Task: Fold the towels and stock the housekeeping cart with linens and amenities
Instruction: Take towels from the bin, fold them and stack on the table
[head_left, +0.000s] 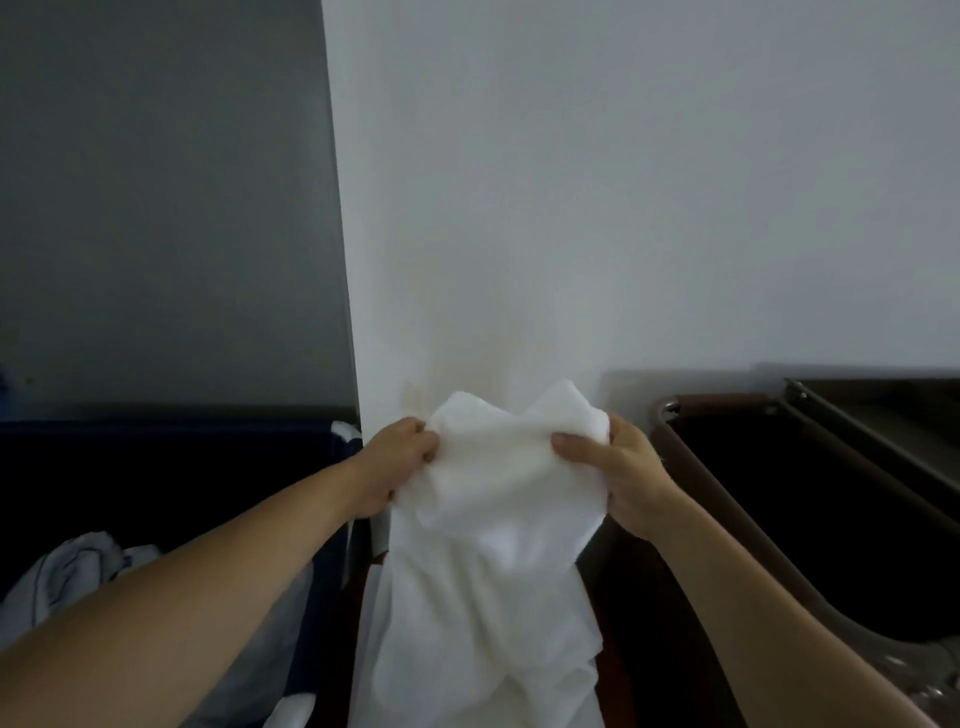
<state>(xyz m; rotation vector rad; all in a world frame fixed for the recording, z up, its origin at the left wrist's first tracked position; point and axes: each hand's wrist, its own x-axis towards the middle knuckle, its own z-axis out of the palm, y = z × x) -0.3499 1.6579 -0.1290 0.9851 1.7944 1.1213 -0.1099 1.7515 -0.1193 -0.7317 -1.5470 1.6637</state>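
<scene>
early stage by the look of it: at frame center the left hand (402, 457) and right hand (610, 470) each gripped the bunched top edge of a white towel (493, 545), which hung unfolded down to the bottom edge. no fold visible. loose linens (72, 577) lay lower left; dark cart bag (810, 519) at right showed nothing stocked.

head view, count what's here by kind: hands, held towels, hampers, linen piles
hands: 2, left hand and right hand, each with a grip on the towel
white towel: 1
hampers: 2, blue hamper and brown-rimmed hamper
linen pile at lower left: 1
total: 6
</scene>
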